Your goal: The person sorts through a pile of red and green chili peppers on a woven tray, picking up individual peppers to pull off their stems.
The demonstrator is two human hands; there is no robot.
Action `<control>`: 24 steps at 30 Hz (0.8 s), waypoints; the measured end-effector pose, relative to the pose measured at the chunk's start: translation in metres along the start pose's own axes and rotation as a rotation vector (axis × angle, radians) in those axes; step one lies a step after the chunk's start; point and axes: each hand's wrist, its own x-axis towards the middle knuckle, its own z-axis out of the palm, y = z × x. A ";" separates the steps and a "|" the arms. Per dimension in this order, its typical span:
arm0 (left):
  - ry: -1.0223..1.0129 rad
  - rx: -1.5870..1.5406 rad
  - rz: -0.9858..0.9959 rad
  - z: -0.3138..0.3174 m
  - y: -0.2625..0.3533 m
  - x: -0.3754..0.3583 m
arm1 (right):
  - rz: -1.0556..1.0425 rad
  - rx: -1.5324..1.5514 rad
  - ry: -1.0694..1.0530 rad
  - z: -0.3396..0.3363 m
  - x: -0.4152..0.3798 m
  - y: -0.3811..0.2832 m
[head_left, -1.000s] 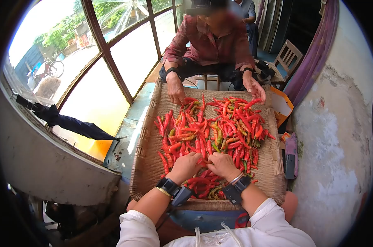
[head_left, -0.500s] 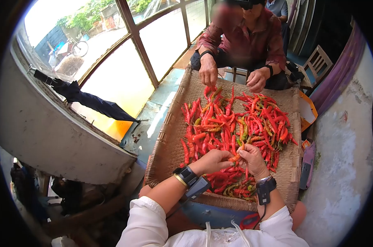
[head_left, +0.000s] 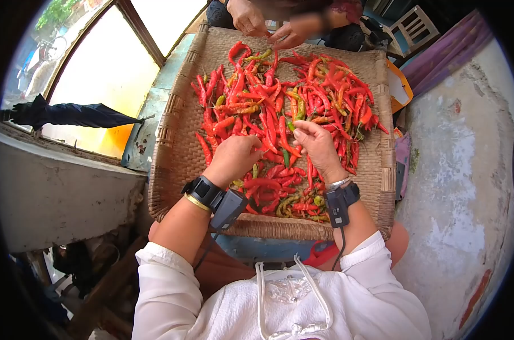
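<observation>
Woven tray (head_left: 180, 164): 1 | chillies (head_left: 302, 96): many | hands: left hand (head_left: 234, 158), right hand (head_left: 316, 144), apart, grip unclear

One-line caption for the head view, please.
Both hands, left hand and right hand, sort red chillies on a woven tray.

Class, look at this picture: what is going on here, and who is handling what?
A person in a white top sits with a flat woven basket tray on the lap, spread with long red and green chilli peppers. The left hand rests on the chillies near the tray's middle; the right hand is lifted just above them, fingers curled. Whether either holds a chilli cannot be told. Across the tray, another person's hands work at the far edge.
</observation>
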 end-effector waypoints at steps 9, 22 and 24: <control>-0.078 -0.265 -0.036 0.005 -0.001 0.003 | -0.180 -0.851 -0.014 0.051 -0.003 0.015; -0.028 -1.101 -0.381 -0.004 0.003 0.007 | -0.182 0.194 -0.338 0.060 -0.032 -0.018; -0.002 -1.058 -0.337 -0.006 0.007 0.007 | 0.154 0.415 -0.241 0.043 -0.024 -0.012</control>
